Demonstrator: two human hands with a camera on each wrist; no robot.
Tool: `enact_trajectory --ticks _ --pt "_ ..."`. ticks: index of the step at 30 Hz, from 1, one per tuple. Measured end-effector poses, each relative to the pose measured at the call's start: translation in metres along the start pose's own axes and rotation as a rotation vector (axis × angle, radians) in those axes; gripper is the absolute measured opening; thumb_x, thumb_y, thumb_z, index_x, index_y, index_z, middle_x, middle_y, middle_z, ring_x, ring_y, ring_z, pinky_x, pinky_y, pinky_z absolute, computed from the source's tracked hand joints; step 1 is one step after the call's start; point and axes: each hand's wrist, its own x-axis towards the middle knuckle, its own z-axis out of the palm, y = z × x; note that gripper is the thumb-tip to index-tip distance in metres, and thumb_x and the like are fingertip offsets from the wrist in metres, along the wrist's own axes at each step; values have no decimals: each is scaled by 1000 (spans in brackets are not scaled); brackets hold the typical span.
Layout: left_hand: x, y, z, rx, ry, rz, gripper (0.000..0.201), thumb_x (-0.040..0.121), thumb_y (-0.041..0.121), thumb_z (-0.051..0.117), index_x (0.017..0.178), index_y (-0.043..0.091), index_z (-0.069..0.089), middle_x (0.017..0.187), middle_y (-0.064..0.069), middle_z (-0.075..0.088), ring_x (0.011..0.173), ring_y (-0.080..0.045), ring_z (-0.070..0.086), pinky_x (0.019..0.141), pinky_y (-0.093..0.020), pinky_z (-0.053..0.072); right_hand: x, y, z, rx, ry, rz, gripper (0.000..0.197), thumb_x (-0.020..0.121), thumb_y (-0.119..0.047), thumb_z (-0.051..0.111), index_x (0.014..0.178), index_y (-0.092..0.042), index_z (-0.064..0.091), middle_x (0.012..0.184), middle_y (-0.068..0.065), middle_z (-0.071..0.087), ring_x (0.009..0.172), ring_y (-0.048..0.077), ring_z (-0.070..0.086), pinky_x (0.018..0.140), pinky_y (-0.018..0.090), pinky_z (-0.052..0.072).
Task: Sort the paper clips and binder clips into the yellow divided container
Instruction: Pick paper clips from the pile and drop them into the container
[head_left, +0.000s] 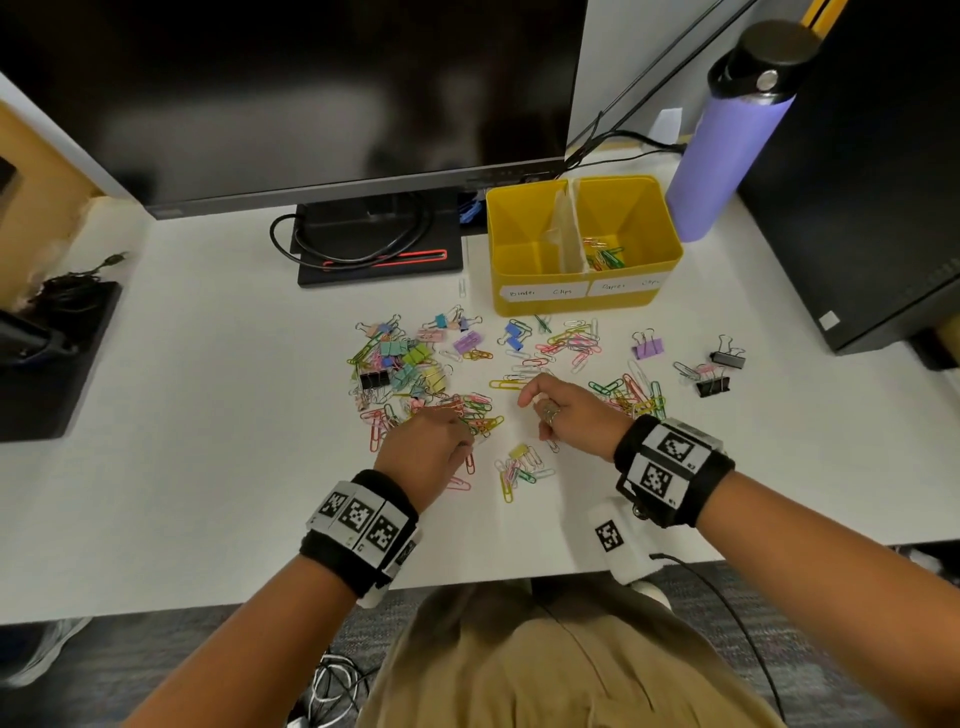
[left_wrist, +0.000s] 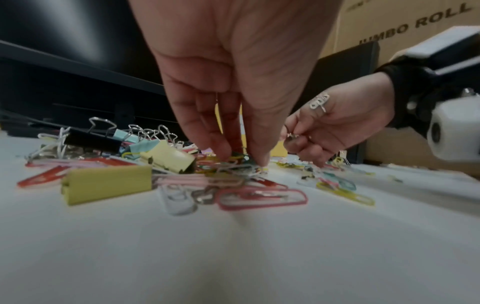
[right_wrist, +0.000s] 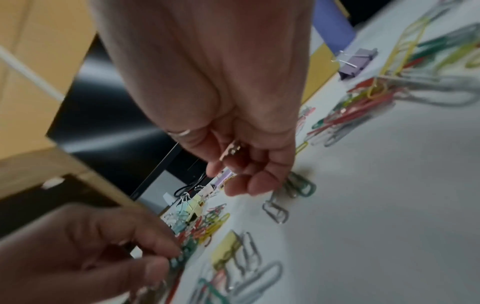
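The left hand (left_wrist: 235, 115) pinches paper clips (left_wrist: 235, 161) under its grip; lift only those, shaking tangles free. The right hand (right_wrist: 233, 156), fingers curled, holds something small, unclear what.

White label (head_left: 543, 292) on front wall of yellow divided container (head_left: 582, 304), left compartment: handwritten "Binder Clips". Adjoining label (head_left: 628, 285) at 3 o'clock of it: "Paper", second word faint. Cardboard box (left_wrist: 405, 26) in left wrist view: "JUMBO ROLL".
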Motion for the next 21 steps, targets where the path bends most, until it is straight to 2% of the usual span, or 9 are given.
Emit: enact_trajectory --ticks 2,4,6,8,10,12,15,18,21 --pt "1 0 -1 -95 74 -22 15 88 23 56 91 14 68 96 -2 66 87 -19 60 65 -26 45 -1 -2 2 -229 -47 -83 15 94 -7 40 102 -9 53 83 -2 50 79 19 49 72 27 37" --pt "2 1 -4 -266 138 -72 10 86 20 60 88 13 67 88 1 64 69 -5 55 59 -17 39 -2 -2 6 -461 -80 -171 18 91 -17 51 107 -8 56 85 -3 50 84 20 47 75 26 34" --pt "4 1 -9 -503 176 -148 9 86 17 60 91 11 65 81 6 61 61 4 53 57 -7 40 -3 -1 12 -739 -112 -230 26 89 -25 55 113 -14 56 96 6 56 93 25 52 81 32 37" --pt "5 -1 -16 -797 123 -273 15 90 14 55 105 12 60 80 7 56 65 0 54 66 -21 50 -2 -1 16 -963 -135 -272 29 91 -24 52 118 -16 55 109 12 59 104 28 55 91 37 37" --pt "5 -5 -21 -1088 2 -407 20 96 14 44 111 17 56 78 2 52 69 -12 51 69 -32 50 -2 -2 18 -1064 -147 -306 29 91 -20 50 119 -14 55 112 13 59 107 30 55 93 38 36" --pt "5 -7 -26 -1298 -65 -497 26 99 17 35 100 19 61 74 0 54 69 -13 51 70 -29 46 -2 -3 19 -1080 -141 -320 27 90 -16 51 116 -12 56 111 14 60 105 29 56 92 38 36" --pt "6 -9 -28 -1479 -42 -578 38 100 20 34 77 19 65 74 -1 57 69 -13 48 66 -25 39 -3 -3 16 -931 -118 -274 22 87 -10 54 109 -9 57 107 13 61 100 29 57 86 34 40" --pt "6 -10 -26 -1556 -54 -596 32 99 22 35 89 21 65 71 6 68 72 -12 52 69 -25 39 -4 -5 8 -709 -112 -193 9 86 -8 55 95 -10 57 86 4 57 85 23 51 71 29 38" --pt "6 -10 -29 -1592 -119 -584 30 99 28 33 96 27 62 78 13 74 83 -12 60 75 -29 39 0 -2 -15 -607 16 -142 7 88 -6 53 94 -7 57 87 4 57 83 17 48 67 22 35"
